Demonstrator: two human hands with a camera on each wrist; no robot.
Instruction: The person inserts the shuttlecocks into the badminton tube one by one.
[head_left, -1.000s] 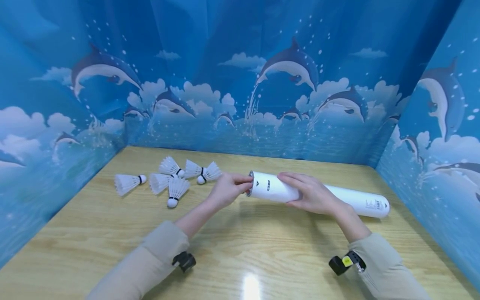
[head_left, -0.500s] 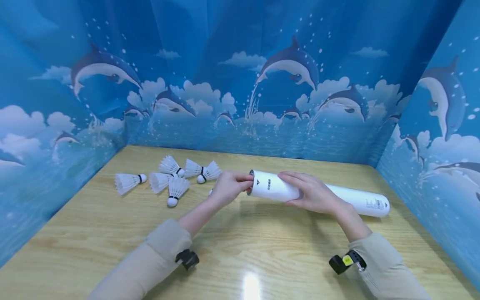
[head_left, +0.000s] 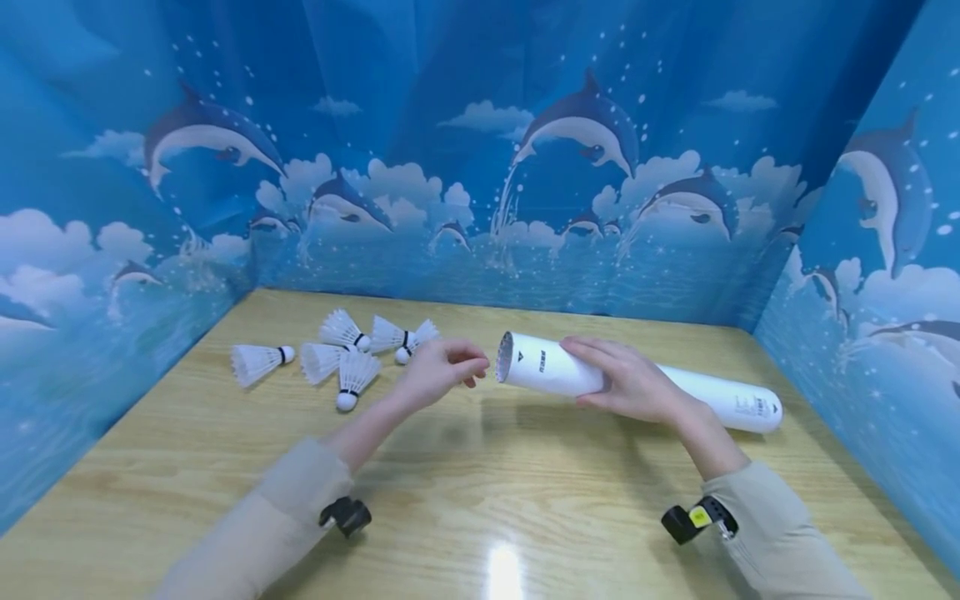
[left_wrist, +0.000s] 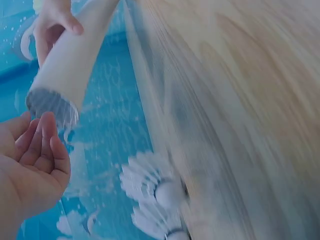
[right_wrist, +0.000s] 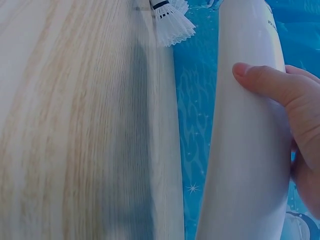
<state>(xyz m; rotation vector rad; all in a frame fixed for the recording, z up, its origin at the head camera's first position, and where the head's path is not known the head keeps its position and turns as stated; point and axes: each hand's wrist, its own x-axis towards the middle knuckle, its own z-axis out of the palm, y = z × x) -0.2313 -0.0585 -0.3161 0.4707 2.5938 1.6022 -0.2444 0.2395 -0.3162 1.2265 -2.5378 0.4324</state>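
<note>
A white shuttlecock tube (head_left: 558, 364) with small black print is gripped near its left part by my right hand (head_left: 633, 383), thumb on one side and fingers over the other. Its mouth faces left, raised off the table; the silvery, ribbed inside (left_wrist: 52, 107) shows in the left wrist view. Just left of that mouth is my left hand (head_left: 442, 371), holding nothing, its fingers loosely bent and apart from the rim. Left of this hand lie several white shuttlecocks (head_left: 356, 377) with black bands; the hand partly hides the rightmost shuttlecock (head_left: 424, 332).
The wooden table (head_left: 450, 517) runs up to a blue dolphin-print curtain (head_left: 465, 183) at the back and sides. One shuttlecock (head_left: 255, 364) lies apart at the far left. The tube's closed right end (head_left: 761, 411) is near the table's right side.
My left hand has drawn back leftward out of the tube's mouth and its fingers have loosened. The tube's mouth has risen slightly; my right hand keeps its grip.
</note>
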